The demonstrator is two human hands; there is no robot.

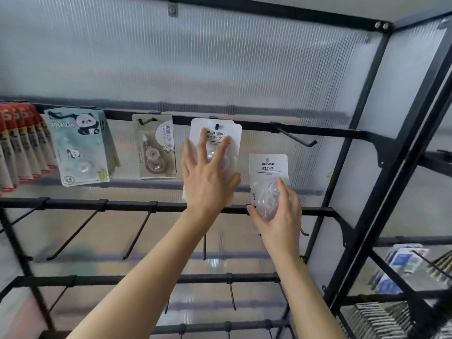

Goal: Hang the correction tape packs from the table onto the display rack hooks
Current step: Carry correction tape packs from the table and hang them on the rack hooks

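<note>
Red packs [14, 148] hang in a row at the far left; their white print is too blurred to read. Next along the top rail [256, 126], a stack of panda packs [78, 148] carries the word "PANDA". A brown-toned pack [155, 148] of correction tape follows; its characters are not legible.

The hung JINUO pack [215, 133] sits on its hook, printed "JINUO" above "修正テープ". The left hand [208, 177] lies flat on its front, fingers straight and spread, pressing rather than gripping.

Just to the right and lower, the held JINUO pack [267, 167] shows the same print. The right hand [278, 216] has it by the lower half, fingers curled round the blister and thumb at the left edge. Its hang hole [267, 159] is clear of any hook.

An empty hook [294, 136] projects from the rail further right.

Assessment: one pack is seated and being steadied, and the next is ready. The coming move calls for raising the held pack, lining its hole up with a hook tip and sliding it back. Which hook is intended cannot be told. The table is out of view.
</note>
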